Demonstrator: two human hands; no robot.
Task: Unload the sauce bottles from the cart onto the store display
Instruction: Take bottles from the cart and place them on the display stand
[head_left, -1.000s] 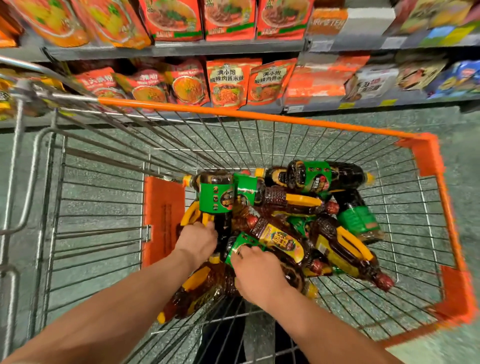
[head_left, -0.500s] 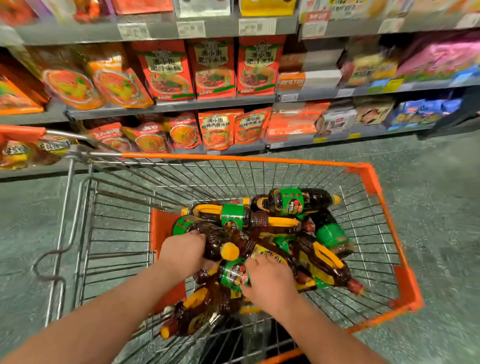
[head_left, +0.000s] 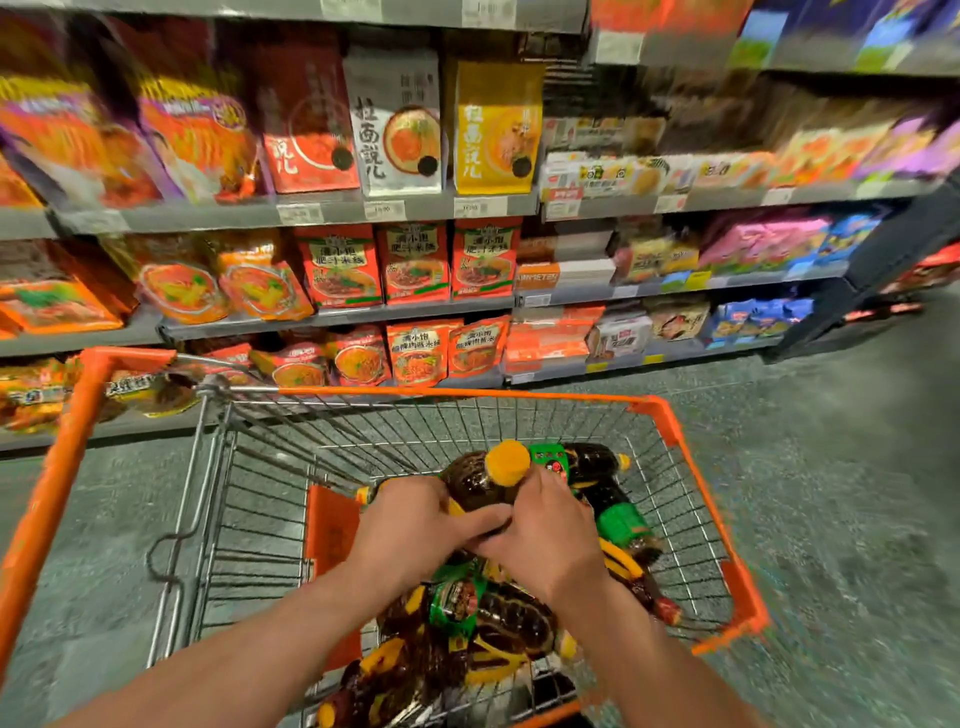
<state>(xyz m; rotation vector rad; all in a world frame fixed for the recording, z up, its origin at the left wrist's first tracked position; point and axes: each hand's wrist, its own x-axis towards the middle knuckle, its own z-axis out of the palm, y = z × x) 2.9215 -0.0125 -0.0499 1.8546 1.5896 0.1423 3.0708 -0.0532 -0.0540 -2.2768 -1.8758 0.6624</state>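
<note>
Both the left hand (head_left: 415, 530) and right hand (head_left: 545, 540) grip one dark yellow-capped plastic sauce bottle (head_left: 483, 483) just above the orange-rimmed wire cart (head_left: 675, 415), and its smooth, heavy body could slip back onto the piled bottles (head_left: 483, 623).

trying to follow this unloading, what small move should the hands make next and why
Probably lift the bottle straight up clear of the cart's orange rim. Both the left hand and right hand already grip it above the pile of bottles, and the shelves lie beyond the cart.
</note>
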